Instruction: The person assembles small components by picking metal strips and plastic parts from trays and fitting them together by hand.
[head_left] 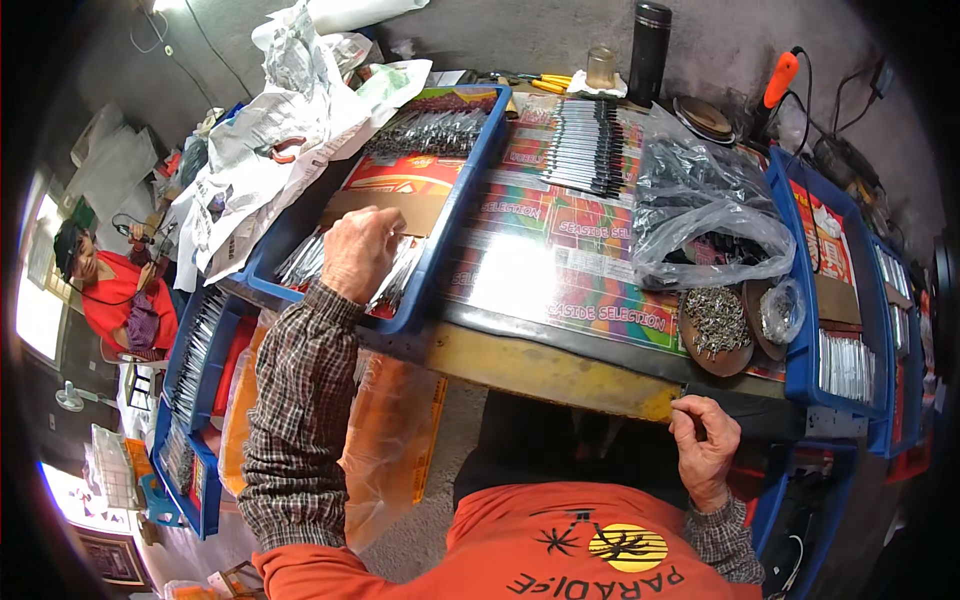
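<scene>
My left hand (360, 252) is over the blue tray (420, 292) on the left of the table. Its fingers are curled beside a cardboard divider (418, 212), above thin silver pen-like sticks (398, 272). What those fingers hold, if anything, is hidden. My right hand (706, 445) is at the table's near edge, thumb and fingertips pressed together; anything in the pinch is too small to make out. A row of dark-and-silver pens (585, 150) lies farther back on the table. To the right, an oval dish (718, 358) holds many small metal parts (714, 318).
A clear plastic bag (715, 235) of black parts lies behind the dish. Blue trays (878, 385) of silver sticks stand at the right. A black flask (650, 55) and glass (601, 68) are at the back. Crumpled white plastic (275, 140) overhangs the left tray. Another person (125, 300) sits far left.
</scene>
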